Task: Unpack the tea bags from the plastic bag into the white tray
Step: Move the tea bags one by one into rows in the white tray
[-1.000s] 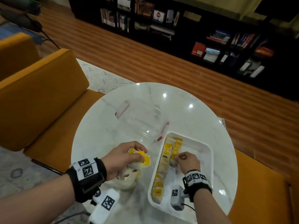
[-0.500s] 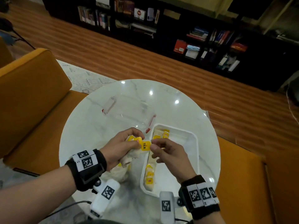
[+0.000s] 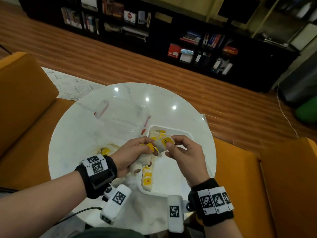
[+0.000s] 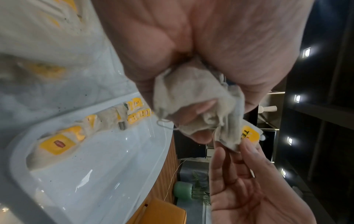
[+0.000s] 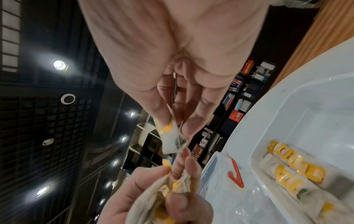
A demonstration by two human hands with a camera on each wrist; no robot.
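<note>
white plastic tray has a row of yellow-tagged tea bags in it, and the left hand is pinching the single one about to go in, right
Not quite: the right hand pinches the single yellow-tagged tea bag; the left hand grips a bunch of tea bags. The head view shows it. The white plastic tray does hold a row.

Right hand (image 3: 181,152): was low in the white tray (image 3: 187,134) a second ago; since lifted and met the left hand (image 3: 133,154). It now pinches one tea bag (image 3: 163,143), drawn slightly clear of the bundle (image 3: 143,162) in the left grip, above the tray's left edge.
</note>
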